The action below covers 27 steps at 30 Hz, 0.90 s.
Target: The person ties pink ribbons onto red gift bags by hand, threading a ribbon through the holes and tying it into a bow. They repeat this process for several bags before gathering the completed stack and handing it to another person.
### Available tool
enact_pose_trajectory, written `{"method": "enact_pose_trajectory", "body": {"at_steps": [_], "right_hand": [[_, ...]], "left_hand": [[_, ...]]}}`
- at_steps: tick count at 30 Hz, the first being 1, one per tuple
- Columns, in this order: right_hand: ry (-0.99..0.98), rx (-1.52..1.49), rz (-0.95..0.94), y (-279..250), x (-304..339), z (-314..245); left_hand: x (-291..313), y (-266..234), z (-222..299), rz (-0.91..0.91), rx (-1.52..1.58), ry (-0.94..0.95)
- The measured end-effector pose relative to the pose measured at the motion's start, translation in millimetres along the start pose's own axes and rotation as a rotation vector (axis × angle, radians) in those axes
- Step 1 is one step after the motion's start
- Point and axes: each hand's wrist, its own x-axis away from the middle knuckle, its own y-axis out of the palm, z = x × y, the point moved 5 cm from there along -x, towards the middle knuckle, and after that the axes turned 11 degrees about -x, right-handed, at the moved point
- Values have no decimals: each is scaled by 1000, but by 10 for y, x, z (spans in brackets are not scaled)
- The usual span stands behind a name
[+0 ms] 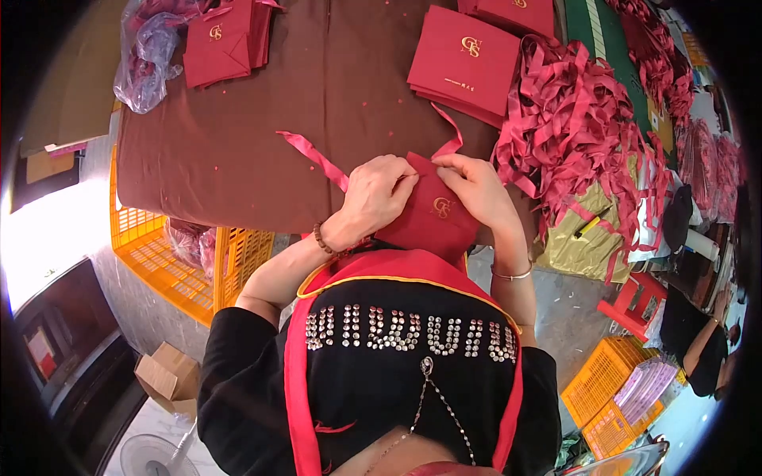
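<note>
At six o'clock on the brown cloth-covered surface (pixel 262 166), left hand (pixel 373 194) and right hand (pixel 481 189) pinch the rim of a gold-emblemed red paper bag (pixel 429 200); red satin ribbon (pixel 308 153) at ten o'clock could slip if either grip slackens.

Grey floor (pixel 559 305) shows beneath a brown-covered table (pixel 262 151), bright light (pixel 40 246) glaring at left

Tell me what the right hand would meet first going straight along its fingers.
The red bag at the fingertips of the right hand would come first; beyond that, probably the left hand, though this single view leaves depth unclear.
</note>
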Motion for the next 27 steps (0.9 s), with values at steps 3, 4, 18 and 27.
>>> {"method": "enact_pose_trajectory", "body": {"at_steps": [3,4,18,27], "right_hand": [[13,-29,-13,-3,19,-38],[13,-28,-14,-1,16,-34],[25,-135,-71,10,-13,37],[27,-220,-82,3,-19,84]], "left_hand": [[-29,-8,12,19,11,28],[-37,-6,18,20,12,28],[-93,-25,65,33,-44,59],[-79,-62,30,95,27,62]]}}
